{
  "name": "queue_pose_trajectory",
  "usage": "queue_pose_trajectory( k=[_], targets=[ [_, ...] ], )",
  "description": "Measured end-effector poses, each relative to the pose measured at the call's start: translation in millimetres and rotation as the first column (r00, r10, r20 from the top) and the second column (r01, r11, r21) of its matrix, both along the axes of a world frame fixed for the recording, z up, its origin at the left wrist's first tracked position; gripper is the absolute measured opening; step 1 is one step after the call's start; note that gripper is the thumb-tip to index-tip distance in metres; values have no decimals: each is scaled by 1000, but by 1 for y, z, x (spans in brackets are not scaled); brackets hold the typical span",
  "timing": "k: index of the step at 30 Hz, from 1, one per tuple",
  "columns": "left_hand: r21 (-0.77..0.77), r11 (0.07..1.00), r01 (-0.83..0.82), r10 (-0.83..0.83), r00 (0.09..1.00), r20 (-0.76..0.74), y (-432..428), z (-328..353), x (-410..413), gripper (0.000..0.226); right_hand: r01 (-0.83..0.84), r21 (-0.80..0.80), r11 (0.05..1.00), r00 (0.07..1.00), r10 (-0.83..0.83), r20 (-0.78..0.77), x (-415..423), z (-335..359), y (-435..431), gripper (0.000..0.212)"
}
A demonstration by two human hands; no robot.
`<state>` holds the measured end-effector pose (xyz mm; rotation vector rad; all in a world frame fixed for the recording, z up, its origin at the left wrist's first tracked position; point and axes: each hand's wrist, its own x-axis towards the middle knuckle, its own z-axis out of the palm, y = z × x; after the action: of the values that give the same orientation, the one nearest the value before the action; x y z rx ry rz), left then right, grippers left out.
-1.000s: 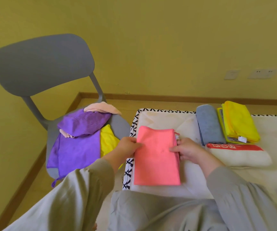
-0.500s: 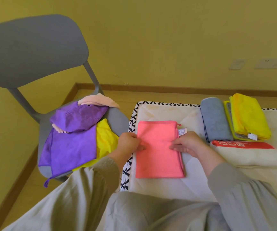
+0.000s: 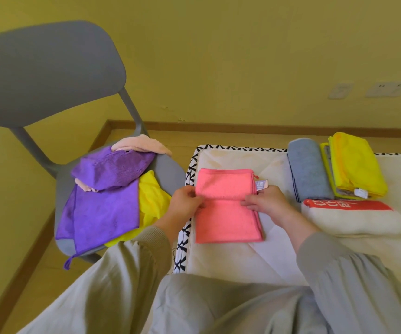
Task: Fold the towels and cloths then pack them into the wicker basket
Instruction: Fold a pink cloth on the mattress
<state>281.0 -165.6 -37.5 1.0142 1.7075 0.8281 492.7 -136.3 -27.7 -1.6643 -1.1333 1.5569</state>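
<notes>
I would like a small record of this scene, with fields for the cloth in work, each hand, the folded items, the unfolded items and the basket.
cloth in work: pink cloth, on the white pad, creased across its middle
left hand: pinches its left edge at the crease
right hand: pinches its right edge at the crease
folded: grey towel, yellow cloth, white towel with red band, to the right
unfolded: purple cloths heaped on the grey chair
basket: not in view

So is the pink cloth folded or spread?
Folded: the pink cloth shows stacked edges; left hand and right hand pinch its middle.
</notes>
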Motion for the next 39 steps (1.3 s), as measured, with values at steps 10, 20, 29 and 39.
queue_pose_trajectory(
  k=[10,20,29,39],
  targets=[
    [125,991,50,-60,995,83,0,17,-4,14,-108,145,984,985,85,150,7,18,-4,11],
    [239,884,402,-208,795,-570,-13,13,-7,20,-402,220,889,822,244,515,14,28,-15,20],
    [300,655,694,-149,507,-849,-34,19,-12,13,-716,201,669,432,197,880,3,49,-31,14],
    [5,493,870,-176,105,-979,-45,17,-12,27,-977,-94,190,-97,-6,995,-6,32,-47,43]
  ],
)
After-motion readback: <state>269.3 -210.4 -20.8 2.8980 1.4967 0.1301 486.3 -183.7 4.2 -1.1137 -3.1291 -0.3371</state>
